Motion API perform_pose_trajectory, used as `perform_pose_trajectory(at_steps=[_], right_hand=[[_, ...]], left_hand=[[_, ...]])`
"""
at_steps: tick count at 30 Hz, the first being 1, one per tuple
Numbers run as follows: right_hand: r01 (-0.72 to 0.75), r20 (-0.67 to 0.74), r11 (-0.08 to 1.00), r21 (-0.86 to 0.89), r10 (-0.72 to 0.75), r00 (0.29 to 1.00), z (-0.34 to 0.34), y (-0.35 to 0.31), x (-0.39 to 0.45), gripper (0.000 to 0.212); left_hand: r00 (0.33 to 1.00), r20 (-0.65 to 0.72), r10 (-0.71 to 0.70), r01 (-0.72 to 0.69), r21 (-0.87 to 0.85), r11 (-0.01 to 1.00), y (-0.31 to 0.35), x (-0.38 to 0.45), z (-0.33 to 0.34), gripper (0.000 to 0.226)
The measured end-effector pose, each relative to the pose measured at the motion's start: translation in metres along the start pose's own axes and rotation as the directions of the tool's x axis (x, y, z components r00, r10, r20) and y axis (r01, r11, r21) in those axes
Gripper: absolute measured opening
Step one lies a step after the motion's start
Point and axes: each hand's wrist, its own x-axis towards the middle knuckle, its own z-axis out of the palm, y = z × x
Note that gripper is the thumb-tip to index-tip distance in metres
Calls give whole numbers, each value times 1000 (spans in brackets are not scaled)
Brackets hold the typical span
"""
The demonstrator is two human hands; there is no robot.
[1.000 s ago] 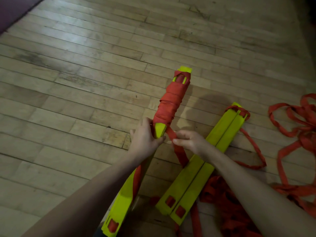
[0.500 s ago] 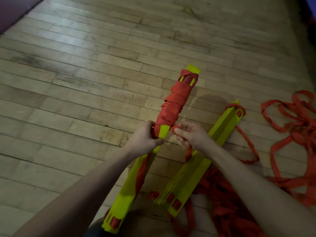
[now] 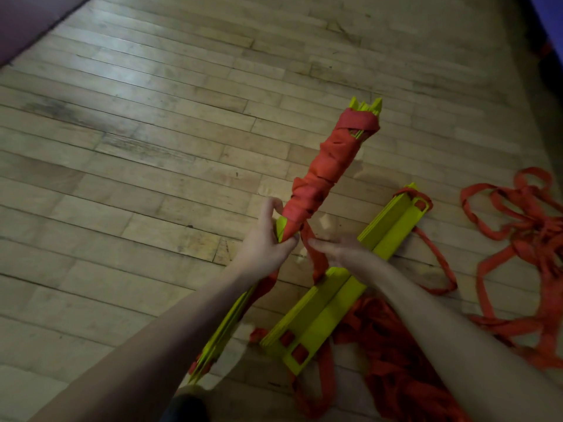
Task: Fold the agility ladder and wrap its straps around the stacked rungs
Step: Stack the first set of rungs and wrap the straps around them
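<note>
A stack of yellow-green rungs [image 3: 281,227] is held up at a slant, its upper half bound in red strap windings [image 3: 329,166]. My left hand [image 3: 263,239] grips this stack just below the windings. My right hand [image 3: 333,248] pinches the loose red strap [image 3: 316,263] that runs down from the windings. A second stack of yellow-green rungs [image 3: 338,295] lies flat on the floor under my right forearm.
Loose red straps [image 3: 524,236] lie tangled on the wooden floor [image 3: 146,153] at the right, and more strap is piled at the lower right [image 3: 393,354]. A dark purple edge [image 3: 27,22] sits at the top left.
The wrapped stack has been turned and raised, so its far end points higher. My right hand has moved down and away from the stack, drawing the strap out.
</note>
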Motion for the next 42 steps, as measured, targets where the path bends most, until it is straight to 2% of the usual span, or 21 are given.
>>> perform_pose_trajectory(at_steps=[3,6,8,11,15,17,21,24,27,30,33,34,36,38,42], right_hand=[[-60,69,991,-122,68,995,-3,15,2,13],[-16,33,968,-252,25,999,-3,23,2,19],[49,-6,971,-236,-52,999,-7,21,1,23],[131,2,989,-67,-131,991,-12,6,-3,23],[157,23,988,3,-157,987,-12,-16,-14,21],[176,-17,984,9,-176,984,-13,-24,-21,20],[258,-83,965,38,-254,964,-18,-49,-44,22],[278,-77,957,78,-272,959,-24,-62,-66,21],[217,-45,969,119,-213,976,-27,-70,-88,18],[151,0,984,97,-152,988,-31,-70,-101,13],[122,34,988,-90,-120,992,-25,-59,-109,4],[124,22,982,-144,-122,992,-21,-54,-110,7],[148,-15,967,-209,-155,988,-14,-41,-111,13],[153,-49,965,-211,-167,985,-9,-26,-108,16],[211,-185,975,-69,-221,958,13,-5,-93,24]], left_hand=[[999,-27,-39,39,-23,999,-3,0,-3,41],[993,14,-119,120,-49,992,-7,-1,-9,42],[977,89,-195,202,-76,976,-7,-2,-13,39],[961,149,-235,248,-76,966,-8,-4,-16,39],[975,77,-209,215,-74,974,3,-1,-13,49],[985,24,-173,173,-4,985,15,0,-8,59],[999,-38,-31,35,110,993,45,-4,-6,37],[995,-87,57,-46,118,992,74,-7,-8,48],[990,-89,113,-96,174,980,103,-11,-9,47],[987,-113,117,-91,214,973,120,-20,-8,46],[982,-151,109,-74,221,973,124,-31,-8,39],[982,-157,102,-65,225,972,123,-34,-9,38],[983,-160,91,-50,244,969,118,-40,-11,50],[983,-145,113,-72,264,962,110,-42,-12,59],[982,-161,99,-62,220,974,94,-43,-14,44]])
